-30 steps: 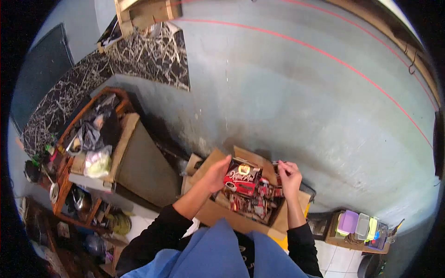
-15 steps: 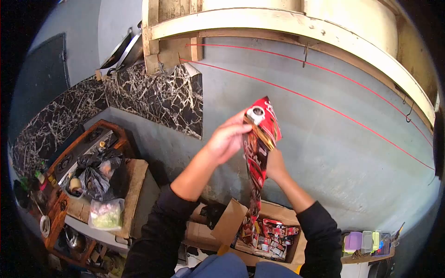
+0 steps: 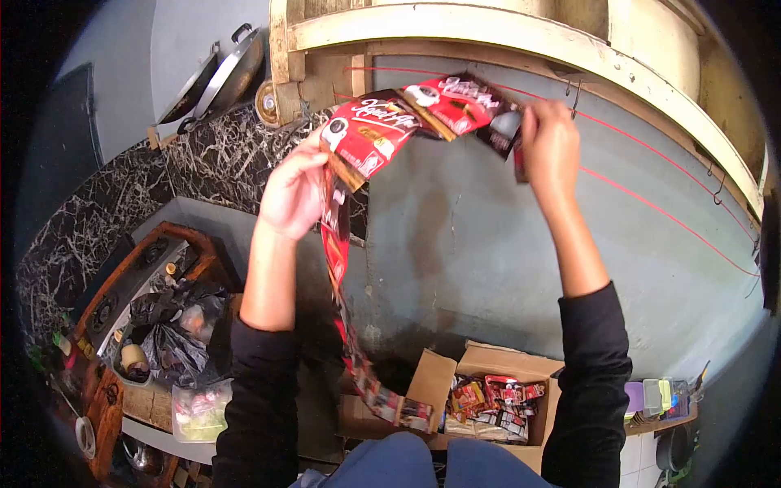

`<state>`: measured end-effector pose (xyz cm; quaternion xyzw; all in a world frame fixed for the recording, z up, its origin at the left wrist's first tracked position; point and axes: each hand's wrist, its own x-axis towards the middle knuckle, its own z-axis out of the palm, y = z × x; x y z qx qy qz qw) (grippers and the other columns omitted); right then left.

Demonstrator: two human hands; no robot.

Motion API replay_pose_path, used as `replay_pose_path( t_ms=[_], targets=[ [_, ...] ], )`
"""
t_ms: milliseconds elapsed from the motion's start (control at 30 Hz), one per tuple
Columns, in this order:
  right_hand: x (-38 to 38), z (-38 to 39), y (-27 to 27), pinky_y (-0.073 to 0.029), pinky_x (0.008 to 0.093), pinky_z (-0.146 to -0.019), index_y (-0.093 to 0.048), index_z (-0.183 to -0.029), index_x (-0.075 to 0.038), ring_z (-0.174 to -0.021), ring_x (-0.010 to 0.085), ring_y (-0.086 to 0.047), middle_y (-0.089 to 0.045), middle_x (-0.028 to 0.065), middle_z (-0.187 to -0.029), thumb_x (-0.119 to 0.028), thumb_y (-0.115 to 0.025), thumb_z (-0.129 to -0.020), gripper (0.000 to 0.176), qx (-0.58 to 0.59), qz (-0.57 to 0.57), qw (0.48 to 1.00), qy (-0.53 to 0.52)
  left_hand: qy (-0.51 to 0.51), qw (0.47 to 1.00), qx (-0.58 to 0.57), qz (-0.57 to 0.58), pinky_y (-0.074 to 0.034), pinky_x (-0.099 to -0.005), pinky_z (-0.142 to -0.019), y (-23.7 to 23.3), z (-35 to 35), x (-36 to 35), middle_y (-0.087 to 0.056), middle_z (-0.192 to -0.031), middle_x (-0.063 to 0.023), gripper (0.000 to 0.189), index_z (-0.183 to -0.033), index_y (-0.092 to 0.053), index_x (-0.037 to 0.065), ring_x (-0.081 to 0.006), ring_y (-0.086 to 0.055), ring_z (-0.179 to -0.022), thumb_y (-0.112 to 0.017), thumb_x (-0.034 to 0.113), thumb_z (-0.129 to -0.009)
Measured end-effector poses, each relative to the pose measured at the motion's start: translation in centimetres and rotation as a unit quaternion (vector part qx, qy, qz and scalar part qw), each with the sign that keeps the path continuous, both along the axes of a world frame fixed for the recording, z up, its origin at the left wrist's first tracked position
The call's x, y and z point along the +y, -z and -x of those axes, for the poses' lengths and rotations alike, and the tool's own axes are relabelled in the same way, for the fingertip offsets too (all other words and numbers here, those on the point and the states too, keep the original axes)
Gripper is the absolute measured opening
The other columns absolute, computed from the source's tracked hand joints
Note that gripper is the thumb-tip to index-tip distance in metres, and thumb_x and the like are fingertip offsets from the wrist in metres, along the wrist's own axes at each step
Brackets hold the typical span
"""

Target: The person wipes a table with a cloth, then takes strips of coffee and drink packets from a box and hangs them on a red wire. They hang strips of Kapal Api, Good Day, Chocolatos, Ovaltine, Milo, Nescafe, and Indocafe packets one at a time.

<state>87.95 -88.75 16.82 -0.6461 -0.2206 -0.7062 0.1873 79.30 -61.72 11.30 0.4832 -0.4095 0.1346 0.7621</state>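
A strip of joined red and black sachets (image 3: pixel 370 134) is stretched between both hands, near the red strings and the wooden shelf. My left hand (image 3: pixel 294 189) pinches the strip at a sachet's edge on the left. From there the rest hangs down in a long tail to the open cardboard box (image 3: pixel 480 358). My right hand (image 3: pixel 553 150), raised higher on the right, is closed round the strip's other part, with a short dark piece hanging below its fingers. Inside the box lie several more sachets (image 3: pixel 492 403).
At the left, black plastic bags (image 3: pixel 175 346) and a clear bag of food (image 3: pixel 199 412) rest beside a stove (image 3: pixel 114 305). Pans (image 3: pixel 232 73) hang upper left. A wooden shelf (image 3: pixel 464 28) with hooks runs overhead. Plastic containers (image 3: pixel 652 397) stand lower right.
Both hands have risen and moved apart, the left one leftward, the right one up and rightward. The sachet strip, bunched between them before, is now spread in an arc.
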Motion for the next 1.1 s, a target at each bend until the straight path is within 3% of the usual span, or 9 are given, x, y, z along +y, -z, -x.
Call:
replay_pose_path(
  t_ms=[167,267,467,633,733,800,933,1067,1100],
  targets=[
    [-0.1,0.1,-2.9,-0.047,0.0351,-0.056,-0.058,-0.085,-0.011,-0.073,0.0246,-0.055,-0.054,0.0038,-0.086,-0.013,-0.053,-0.077,0.01,-0.111,0.014,0.99,0.09,-0.047,0.995,-0.067,-0.05,-0.034,-0.0449,-0.094,-1.4,-0.7,1.5,-0.039,-0.126,-0.013,0.055,-0.127,-0.024,-0.002,-0.021,-0.041,-0.115,-0.048,0.016,-0.081],
    [-1.0,-2.1,-3.4,-0.047,0.0289,-0.052,-0.058,-0.086,-0.015,-0.072,0.0155,-0.053,-0.053,-0.0026,-0.085,-0.012,-0.054,-0.071,0.015,-0.231,0.054,0.962,0.132,-0.037,0.992,-0.103,-0.068,-0.041,-0.0413,-0.087,-2.8,-1.9,2.8,-0.053,-0.102,-0.006,0.047,-0.122,-0.03,-0.001,-0.0131,-0.052,-0.092,-0.05,0.015,-0.082],
    [-2.6,-4.2,-2.4,-0.039,0.0233,-0.048,-0.06,-0.086,-0.014,-0.064,0.0108,-0.046,-0.052,-0.0047,-0.088,-0.016,-0.052,-0.068,0.02,-0.309,0.274,0.879,0.238,-0.061,0.994,-0.065,-0.056,-0.044,-0.035,-0.083,-4.9,-4.5,1.7,-0.054,-0.085,-0.0024,0.032,-0.111,-0.039,0.003,-0.0106,-0.053,-0.075,-0.051,0.014,-0.083],
    [-5.0,-6.3,-2.0,-0.037,0.0254,-0.053,-0.06,-0.081,-0.012,-0.067,0.0117,-0.045,-0.051,-0.0041,-0.087,-0.016,-0.055,-0.068,0.014,-0.291,0.331,0.855,0.273,-0.068,0.991,-0.078,-0.088,-0.041,-0.0234,-0.071,-5.4,-6.8,0.6,-0.054,-0.085,-0.0036,0.033,-0.11,-0.041,0.005,-0.0106,-0.05,-0.073,-0.053,0.016,-0.082],
    [-5.4,-7.2,-1.0,-0.038,0.0264,-0.056,-0.059,-0.076,-0.011,-0.069,0.0124,-0.046,-0.051,-0.0036,-0.086,-0.016,-0.058,-0.068,0.01,-0.179,0.372,0.863,0.291,-0.085,0.992,-0.015,-0.093,-0.043,-0.0223,-0.071,-5.6,-9.7,-1.0,-0.054,-0.086,-0.004,0.027,-0.108,-0.042,0.003,-0.01,-0.051,-0.075,-0.049,0.013,-0.084],
    [-4.7,-6.9,0.1,-0.04,0.0271,-0.058,-0.06,-0.076,-0.009,-0.073,0.0126,-0.049,-0.054,-0.0032,-0.089,-0.018,-0.062,-0.066,0.014,0.002,0.288,0.922,0.258,-0.074,0.993,0.025,-0.087,-0.047,-0.025,-0.072,-6.0,-10.5,-2.3,-0.057,-0.09,-0.0057,0.026,-0.108,-0.044,0.0,-0.0113,-0.055,-0.077,-0.048,0.011,-0.085],
    [-4.1,-3.5,3.0,-0.042,0.0291,-0.061,-0.058,-0.072,-0.009,-0.064,0.0157,-0.05,-0.053,-0.0014,-0.082,-0.014,-0.067,-0.064,0.013,-0.247,0.133,0.95,0.138,-0.082,0.991,0.096,-0.037,-0.051,-0.035,-0.07,-7.9,-12.5,-3.5,-0.058,-0.089,-0.0134,0.028,-0.105,-0.045,-0.006,-0.0191,-0.059,-0.077,-0.052,0.01,-0.082],
    [-1.7,0.2,6.6,-0.044,0.0312,-0.062,-0.056,-0.072,-0.007,-0.063,0.0176,-0.052,-0.055,0.0024,-0.083,-0.004,-0.066,-0.062,0.014,-0.279,0.117,0.951,0.067,-0.051,0.984,0.16,-0.066,-0.051,-0.039,-0.072,-9.0,-13.0,-4.6,-0.056,-0.092,-0.016,0.025,-0.103,-0.043,-0.008,-0.0226,-0.058,-0.081,-0.046,0.009,-0.085],
    [-0.5,0.7,7.8,-0.045,0.0307,-0.062,-0.055,-0.072,-0.005,-0.065,0.0171,-0.053,-0.055,0.0044,-0.083,0.001,-0.064,-0.063,0.014,-0.148,0.033,0.987,-0.047,-0.056,0.977,0.195,-0.061,-0.05,-0.0402,-0.073,-9.0,-13.2,-5.1,-0.055,-0.094,-0.017,0.024,-0.103,-0.042,-0.009,-0.0237,-0.057,-0.083,-0.043,0.008,-0.086]
  ],
)
